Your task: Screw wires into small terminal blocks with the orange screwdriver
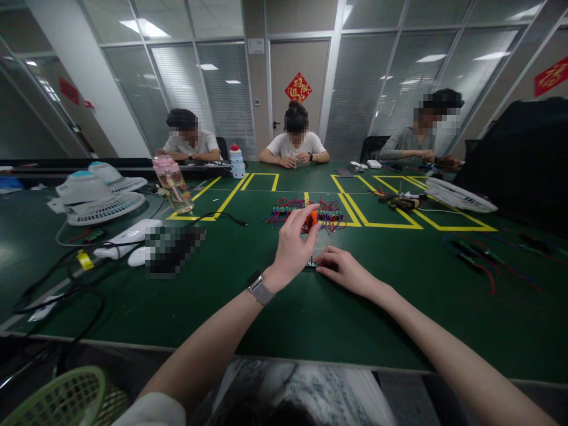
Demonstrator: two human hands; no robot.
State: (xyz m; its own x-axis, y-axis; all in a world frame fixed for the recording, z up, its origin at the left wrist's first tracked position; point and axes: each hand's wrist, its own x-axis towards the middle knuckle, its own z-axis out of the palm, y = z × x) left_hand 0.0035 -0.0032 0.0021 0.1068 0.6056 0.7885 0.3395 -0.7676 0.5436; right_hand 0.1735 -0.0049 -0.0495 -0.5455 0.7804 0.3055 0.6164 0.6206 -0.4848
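My left hand (296, 238), with a watch on its wrist, is closed around the orange handle of a screwdriver (314, 217) held upright. Its thin dark shaft points down at a small green circuit board (311, 265) on the table; whether the tip touches cannot be made out. The fingertips of my right hand (339, 267) pinch the right end of that board. A small clear, greyish piece (320, 244) lies just behind it. Beyond my hands is a row of circuit boards with red and blue wires (332, 214), partly hidden by my left hand.
The green table (266, 319) bears yellow tape outlines. To the left are white fans (104, 198), a pink-lidded bottle (171, 183), a white power strip (128, 238) and cables. Wired boards (477, 254) and hand tools (402, 200) lie to the right. Several people sit opposite.
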